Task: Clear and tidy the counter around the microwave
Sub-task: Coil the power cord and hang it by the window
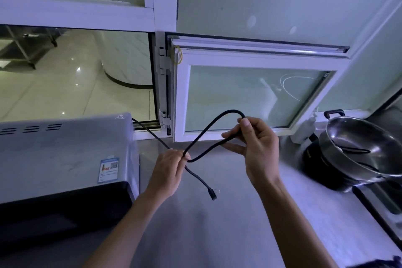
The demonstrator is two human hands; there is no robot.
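Note:
A silver microwave (65,150) with a dark door stands at the left on the grey counter (206,224). Its black power cord (208,128) runs from behind the microwave's back corner across to my hands above the counter. My left hand (167,172) grips the cord where its strands cross. The plug end (212,193) dangles below that hand. My right hand (254,148) pinches the top of a raised loop of the cord.
A steel wok (365,148) sits on a black cooker (315,163) at the right, by the counter's dark edge. A white-framed frosted window (250,98) stands open behind the hands. Another opening at the back left shows a tiled floor beyond.

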